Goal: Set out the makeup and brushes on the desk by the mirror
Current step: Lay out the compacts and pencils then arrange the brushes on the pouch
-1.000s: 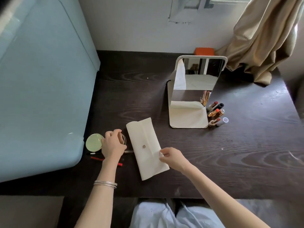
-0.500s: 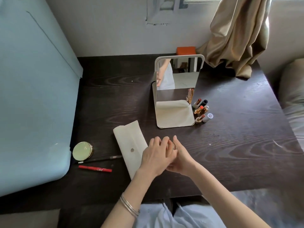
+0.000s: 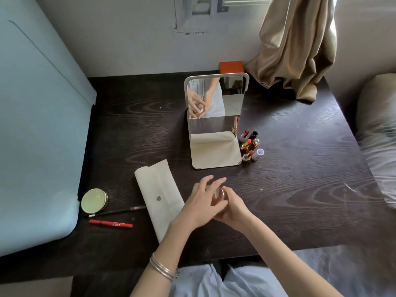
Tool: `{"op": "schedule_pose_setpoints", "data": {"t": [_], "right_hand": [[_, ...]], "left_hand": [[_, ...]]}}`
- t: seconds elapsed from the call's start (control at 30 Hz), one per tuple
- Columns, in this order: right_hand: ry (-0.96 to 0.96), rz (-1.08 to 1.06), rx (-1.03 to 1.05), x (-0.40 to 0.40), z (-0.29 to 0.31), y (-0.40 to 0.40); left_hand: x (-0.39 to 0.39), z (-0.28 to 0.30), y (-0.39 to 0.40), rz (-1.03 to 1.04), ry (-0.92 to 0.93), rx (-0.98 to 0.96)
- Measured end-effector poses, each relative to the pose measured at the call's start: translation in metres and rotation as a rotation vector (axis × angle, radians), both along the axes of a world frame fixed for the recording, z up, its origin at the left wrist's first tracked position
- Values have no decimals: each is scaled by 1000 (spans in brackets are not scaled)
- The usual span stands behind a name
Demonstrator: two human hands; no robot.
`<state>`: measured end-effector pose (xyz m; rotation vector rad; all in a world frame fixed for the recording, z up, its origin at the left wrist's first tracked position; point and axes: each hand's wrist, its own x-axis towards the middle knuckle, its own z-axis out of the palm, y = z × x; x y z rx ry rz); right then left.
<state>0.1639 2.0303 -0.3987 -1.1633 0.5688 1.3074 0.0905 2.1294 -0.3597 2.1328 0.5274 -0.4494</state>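
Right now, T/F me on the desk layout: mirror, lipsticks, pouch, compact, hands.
1. The lipsticks stand to the right of the mirror. True.
2. The round green compact lies on the white pouch. False: it lies on the desk, left of the pouch.
3. Both hands meet around a small item in front of the mirror. True: left hand, right hand.
4. The red pencil is standing upright. False: it lies flat.
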Motion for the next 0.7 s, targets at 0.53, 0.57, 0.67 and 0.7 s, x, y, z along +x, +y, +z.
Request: {"op": "schedule_pose_setpoints", "data": {"t": [0.53,0.57,0.67,0.7], "right_hand": [[-83,78,141,34,-1,-16],[-102,101,124,38,0,-14],[-193,213,154,47,1,-11],[-212,247,171,48,3,-10]], "left_hand": [[19,-3,-9,2,36,160],[20,-3,-10,18,-11,219],[25,-5,-8,232,-61,240],[27,-4,-6,304,-46,212]]}}
